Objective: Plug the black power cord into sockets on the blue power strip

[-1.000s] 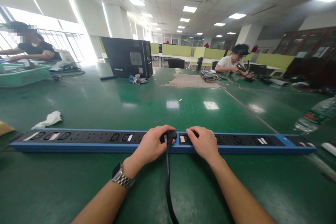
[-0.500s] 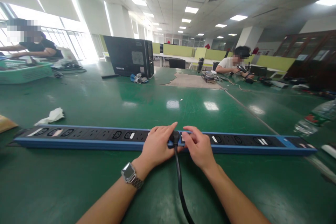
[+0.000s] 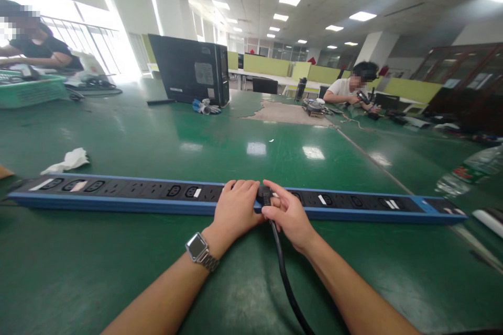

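Note:
A long blue and black power strip [image 3: 146, 189] lies across the green table, with a row of sockets along its top. Near its middle sits a black power plug [image 3: 264, 196], whose thick black cord [image 3: 282, 266] runs down toward me. My left hand [image 3: 236, 207], below a metal-banded watch [image 3: 197, 247], wraps over the strip just left of the plug, thumb close to it. From the right, my right hand [image 3: 291, 215] closes its thumb and fingers around the plug at its cord end. How deep the plug sits in a socket is hidden by my hands.
Crumpled white tissue [image 3: 70, 160] lies behind the strip's left part. A clear bottle [image 3: 469, 170] rests at the right. Farther back are a black computer case [image 3: 184, 70], gloves [image 3: 206, 107] and a green basket [image 3: 33, 93]. Two other people sit at the table's far sides.
My right hand has moved left, its fingers now on the plug. The cord hangs farther right below it. My left hand stays on the strip; the view has tilted slightly down.

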Demonstrator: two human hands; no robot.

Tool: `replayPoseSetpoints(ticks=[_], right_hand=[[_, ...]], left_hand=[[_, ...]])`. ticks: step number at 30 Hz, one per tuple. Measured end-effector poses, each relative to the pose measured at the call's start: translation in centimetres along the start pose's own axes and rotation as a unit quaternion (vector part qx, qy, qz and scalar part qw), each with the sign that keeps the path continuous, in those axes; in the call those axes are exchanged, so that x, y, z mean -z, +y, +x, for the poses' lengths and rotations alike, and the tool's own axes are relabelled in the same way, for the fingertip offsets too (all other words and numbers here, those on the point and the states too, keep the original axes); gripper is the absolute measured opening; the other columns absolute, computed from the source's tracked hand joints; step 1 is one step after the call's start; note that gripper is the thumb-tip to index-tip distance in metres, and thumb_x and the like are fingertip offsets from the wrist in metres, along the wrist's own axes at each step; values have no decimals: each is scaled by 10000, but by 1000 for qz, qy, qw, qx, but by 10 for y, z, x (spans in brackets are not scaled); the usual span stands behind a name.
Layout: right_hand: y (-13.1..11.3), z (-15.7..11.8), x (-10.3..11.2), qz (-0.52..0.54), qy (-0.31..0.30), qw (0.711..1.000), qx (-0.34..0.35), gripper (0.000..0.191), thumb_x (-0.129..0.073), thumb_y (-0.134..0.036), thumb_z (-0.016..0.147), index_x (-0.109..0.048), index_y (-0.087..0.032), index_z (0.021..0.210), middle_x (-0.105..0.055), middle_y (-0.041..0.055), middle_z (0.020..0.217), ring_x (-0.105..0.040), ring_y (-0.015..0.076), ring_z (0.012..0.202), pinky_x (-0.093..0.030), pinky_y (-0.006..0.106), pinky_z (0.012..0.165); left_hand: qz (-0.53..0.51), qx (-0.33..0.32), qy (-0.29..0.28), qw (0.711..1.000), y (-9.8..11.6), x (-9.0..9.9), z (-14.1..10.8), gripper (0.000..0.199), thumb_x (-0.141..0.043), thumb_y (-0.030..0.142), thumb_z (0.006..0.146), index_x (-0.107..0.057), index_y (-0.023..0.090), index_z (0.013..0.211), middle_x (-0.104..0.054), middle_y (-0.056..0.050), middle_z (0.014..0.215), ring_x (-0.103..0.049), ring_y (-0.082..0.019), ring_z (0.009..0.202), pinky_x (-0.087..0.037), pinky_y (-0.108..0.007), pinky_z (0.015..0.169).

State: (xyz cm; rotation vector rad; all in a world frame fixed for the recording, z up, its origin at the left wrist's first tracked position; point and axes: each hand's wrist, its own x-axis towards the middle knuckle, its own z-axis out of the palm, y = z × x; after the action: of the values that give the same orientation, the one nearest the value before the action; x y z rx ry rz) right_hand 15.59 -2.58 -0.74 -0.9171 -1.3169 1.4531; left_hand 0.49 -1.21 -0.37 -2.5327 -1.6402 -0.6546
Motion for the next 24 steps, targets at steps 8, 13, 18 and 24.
replayPoseSetpoints(ticks=[8,13,18,24], right_hand=[[-47,-20,-3,74,82,984,140,574,-693,-281,716,-488,-243,1251,-653,-37,698,-519,89,483,-425,224,489],[-51,-24,58,27,245,967,57,407,-759,-406,695,-596,-186,996,-514,-66,431,-382,70,340,-280,171,346],[-29,-28,96,24,231,972,-24,450,-811,-386,647,-617,-158,983,-486,-74,400,-353,53,325,-245,154,331],[-26,-26,85,-1,214,976,-32,499,-798,-429,655,-620,-150,1027,-533,-62,438,-408,71,317,-295,168,316]], left_hand=[[0,-7,6,1000,-1,-1,0,573,-711,576,719,-615,186,1127,-673,-115,1151,-581,-312,1095,-384,-461,992],[0,2,4,1000,-1,-3,0,632,-748,574,686,-588,216,1182,-666,-104,1179,-572,-312,1117,-359,-470,1021],[-4,-1,-1,1000,-3,-4,1,653,-743,586,687,-585,187,1179,-663,-114,1166,-570,-318,1111,-362,-476,1008],[6,-10,9,1000,-4,-6,0,647,-725,584,711,-572,181,1194,-661,-112,1175,-567,-315,1118,-356,-473,1006]])
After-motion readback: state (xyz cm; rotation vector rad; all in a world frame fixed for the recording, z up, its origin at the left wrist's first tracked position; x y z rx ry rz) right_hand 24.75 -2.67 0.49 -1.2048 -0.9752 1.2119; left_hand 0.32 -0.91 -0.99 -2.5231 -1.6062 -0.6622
